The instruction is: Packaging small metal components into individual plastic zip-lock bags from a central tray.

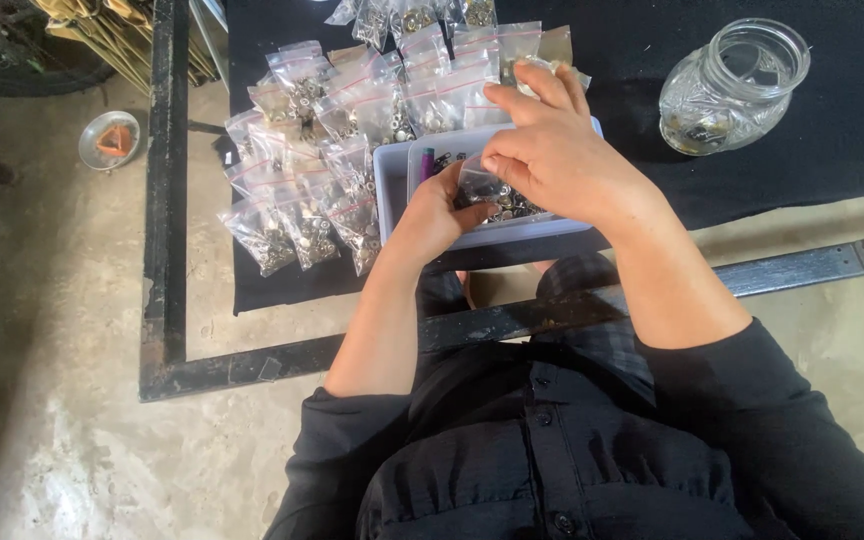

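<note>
Bagging of small metal fittings, well along.
Many filled zip bags at cloth's left edge; left hand and right hand pinching one bag over white tray; loose fittings left.

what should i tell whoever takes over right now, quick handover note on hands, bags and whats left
Left hand and right hand together pinch one small clear bag of small metal parts over the pale plastic tray.
Filled zip bags lie in rows on the black cloth, left of and behind the tray.
Glass jar lies on its side at far right, a few parts inside.
Done: many bags filled.
Left: loose parts still lie in the tray; whether the held bag is sealed cannot be told.
</note>
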